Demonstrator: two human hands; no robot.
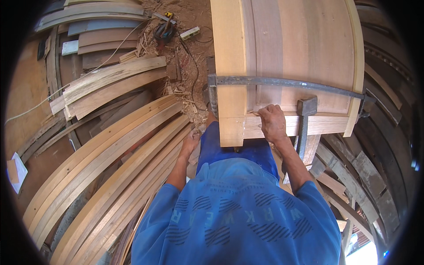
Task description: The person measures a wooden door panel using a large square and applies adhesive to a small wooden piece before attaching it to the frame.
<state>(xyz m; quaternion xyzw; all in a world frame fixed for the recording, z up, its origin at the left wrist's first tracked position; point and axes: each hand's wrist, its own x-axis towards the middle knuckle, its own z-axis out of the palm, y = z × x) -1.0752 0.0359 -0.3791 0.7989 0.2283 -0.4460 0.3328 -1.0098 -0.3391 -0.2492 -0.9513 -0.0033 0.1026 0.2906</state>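
Note:
A large wooden panel door (300, 53), pale framed with darker boards inside, lies in front of me. My right hand (272, 123) is over its near rail (318, 125), fingers pinched together at the joint with the left stile (230, 88). Something thin and pale shows at those fingertips, too small to name. A long metal bar clamp (282, 82) spans the door just beyond this hand. Right of it, a hammer (307, 106) rests with its head on the door. Lower, left of the door, my left hand (191, 141) has curled fingers; whatever they hold is hidden.
Long wooden boards (110, 163) are stacked at my left, with shorter planks (115, 84) behind them. Wood shavings (190, 79) cover the ground, where a corded power tool (164, 32) and a small spirit level (190, 33) lie. More timber (353, 172) leans at the right.

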